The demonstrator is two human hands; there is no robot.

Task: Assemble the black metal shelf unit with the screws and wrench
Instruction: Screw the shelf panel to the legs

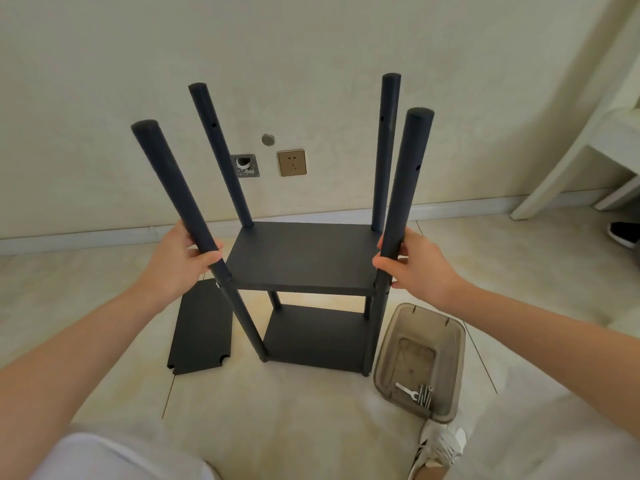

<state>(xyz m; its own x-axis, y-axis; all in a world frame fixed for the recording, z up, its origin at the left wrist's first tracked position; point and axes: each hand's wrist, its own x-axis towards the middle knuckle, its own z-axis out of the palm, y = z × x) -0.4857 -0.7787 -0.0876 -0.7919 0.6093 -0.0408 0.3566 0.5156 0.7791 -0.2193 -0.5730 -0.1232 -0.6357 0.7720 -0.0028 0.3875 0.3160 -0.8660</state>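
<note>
A spare panel (199,327) lies at eight o'clock from the standing shelf unit (301,258), likely its top tier. Left hand (180,258) clasps the near left post (173,188), right hand (412,261) the near right post (405,188), seemingly steadying it. At four o'clock a tray (458,337) holds wrench (406,390) and screws (425,396) handy.
</note>
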